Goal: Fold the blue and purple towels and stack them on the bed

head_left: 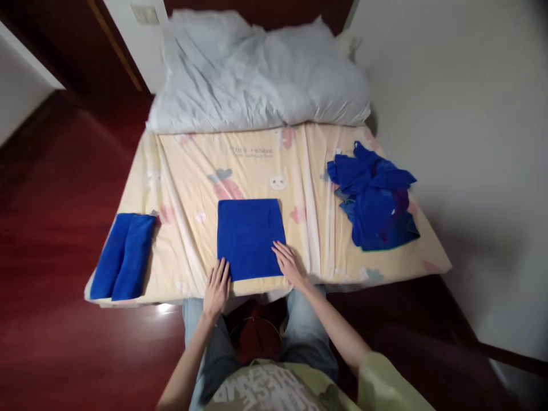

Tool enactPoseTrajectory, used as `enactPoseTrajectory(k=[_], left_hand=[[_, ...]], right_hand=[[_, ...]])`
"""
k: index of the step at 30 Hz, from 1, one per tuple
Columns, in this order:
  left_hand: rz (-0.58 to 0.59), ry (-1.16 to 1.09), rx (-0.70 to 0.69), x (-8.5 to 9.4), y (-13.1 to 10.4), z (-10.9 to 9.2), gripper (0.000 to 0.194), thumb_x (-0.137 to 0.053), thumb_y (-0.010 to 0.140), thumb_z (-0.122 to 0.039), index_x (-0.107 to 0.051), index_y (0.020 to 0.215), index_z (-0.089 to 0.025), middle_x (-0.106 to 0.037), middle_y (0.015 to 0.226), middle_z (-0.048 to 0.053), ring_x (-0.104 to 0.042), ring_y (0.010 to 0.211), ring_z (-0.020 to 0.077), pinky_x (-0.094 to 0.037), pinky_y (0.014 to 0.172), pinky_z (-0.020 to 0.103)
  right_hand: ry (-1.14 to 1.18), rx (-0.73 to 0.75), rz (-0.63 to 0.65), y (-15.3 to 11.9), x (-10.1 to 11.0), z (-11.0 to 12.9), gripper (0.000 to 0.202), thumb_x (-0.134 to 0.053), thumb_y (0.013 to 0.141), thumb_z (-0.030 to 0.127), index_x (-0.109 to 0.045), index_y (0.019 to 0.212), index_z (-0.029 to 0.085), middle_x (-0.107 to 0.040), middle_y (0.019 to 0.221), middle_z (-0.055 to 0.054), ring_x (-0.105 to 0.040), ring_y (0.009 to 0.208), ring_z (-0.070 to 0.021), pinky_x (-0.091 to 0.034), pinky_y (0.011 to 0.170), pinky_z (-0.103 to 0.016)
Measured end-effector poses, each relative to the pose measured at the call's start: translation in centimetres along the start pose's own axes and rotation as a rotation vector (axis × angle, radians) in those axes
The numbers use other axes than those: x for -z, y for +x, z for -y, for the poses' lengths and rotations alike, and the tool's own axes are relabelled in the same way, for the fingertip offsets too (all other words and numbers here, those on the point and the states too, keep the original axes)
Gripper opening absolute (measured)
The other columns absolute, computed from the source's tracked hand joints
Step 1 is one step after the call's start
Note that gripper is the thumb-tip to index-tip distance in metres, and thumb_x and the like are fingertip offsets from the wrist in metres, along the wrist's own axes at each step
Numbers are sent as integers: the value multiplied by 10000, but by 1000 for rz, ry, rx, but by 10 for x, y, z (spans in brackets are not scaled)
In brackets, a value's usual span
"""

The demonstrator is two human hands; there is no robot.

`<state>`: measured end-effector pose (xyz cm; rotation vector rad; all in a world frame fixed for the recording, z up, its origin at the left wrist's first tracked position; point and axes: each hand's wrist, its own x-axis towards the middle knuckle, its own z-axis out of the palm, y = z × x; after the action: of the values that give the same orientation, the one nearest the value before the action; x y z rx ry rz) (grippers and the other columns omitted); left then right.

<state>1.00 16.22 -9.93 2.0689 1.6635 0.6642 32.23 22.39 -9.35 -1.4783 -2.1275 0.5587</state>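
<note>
A blue cloth (249, 237) lies flat as a near-square on the bed, right in front of me. At its near left corner my left hand (217, 285) rests with the fingers stretched out over the edge. My right hand (289, 264) lies on the cloth's right edge, fingers extended and flat. Neither hand grips anything. Off to the left sit folded blue cloths (124, 257), two long soft bundles side by side. On the right is a crumpled heap of blue cloths (377, 205), some with a green edge.
The bed (188, 171) wears a yellow printed sheet, with loose folds running down it. A large pale pillow (261, 80) fills its far end. A white wall (479, 142) stands on the right, and dark red floor (51, 228) stretches along the left.
</note>
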Motion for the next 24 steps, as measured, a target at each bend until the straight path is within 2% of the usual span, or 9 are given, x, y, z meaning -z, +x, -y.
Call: enactPoseTrajectory(k=[3,4,6,8,11,14,17,20,24], left_hand=[[-46,135,28,-6,-98,10,627,-413,967,-249,-321,1587,-233,-350,1625,77,-294,1518,274,-306,1235,509],[-71,171,42,-10,-121,17,622,-412,966,-241,-327,1581,-217,-379,1611,84,-332,1501,279,-365,1200,514],[-141,243,49,-21,-146,31,543,-429,965,-260,-460,1505,-214,-529,1507,84,-480,1409,272,-438,1149,494],[-152,293,24,-28,-151,41,443,-432,964,-264,-607,1367,-211,-653,1365,69,-563,1326,272,-468,1119,480],[-86,341,20,-28,-140,40,372,-433,953,-237,-708,1201,-205,-726,1225,65,-607,1261,283,-468,1107,479],[-8,370,23,-24,-130,29,361,-429,934,-183,-741,1114,-210,-756,1133,60,-611,1244,296,-428,1130,502],[44,378,20,-19,-130,22,362,-434,922,-158,-746,1099,-208,-761,1115,59,-587,1275,304,-381,1162,517],[70,360,15,-16,-134,19,354,-441,918,-161,-744,1094,-211,-752,1141,70,-585,1280,288,-352,1185,506],[69,302,27,-16,-136,20,344,-436,925,-184,-743,1079,-213,-747,1141,87,-601,1257,274,-331,1198,505]], right_hand=[[41,-18,-109,-73,-4,1,489,-405,1015,218,-501,1490,283,-513,1524,-42,-441,1452,-236,-398,1216,-502],[41,-22,-138,-91,-9,-1,496,-409,1018,221,-478,1505,273,-502,1532,-51,-447,1449,-244,-408,1206,-523],[33,-25,-215,-116,-21,-4,488,-419,1020,224,-481,1503,267,-500,1532,-66,-464,1437,-255,-433,1185,-541],[21,-21,-284,-129,-34,-5,455,-430,1018,228,-541,1457,268,-526,1510,-75,-481,1424,-265,-459,1161,-548],[16,-31,-375,-134,-45,-1,428,-419,1007,218,-615,1386,258,-565,1471,-88,-509,1400,-275,-473,1141,-561],[43,-45,-388,-135,-47,3,442,-413,981,186,-644,1353,248,-591,1444,-90,-517,1393,-273,-469,1144,-554],[112,-52,-391,-139,-43,6,450,-430,951,158,-664,1326,240,-620,1411,-95,-522,1389,-261,-472,1148,-530],[185,-44,-391,-146,-40,10,452,-436,932,130,-682,1295,238,-617,1415,-90,-509,1402,-247,-461,1160,-523],[241,-63,-366,-153,-38,14,394,-472,904,108,-752,1150,235,-599,1431,-108,-483,1421,-261,-448,1164,-535]])
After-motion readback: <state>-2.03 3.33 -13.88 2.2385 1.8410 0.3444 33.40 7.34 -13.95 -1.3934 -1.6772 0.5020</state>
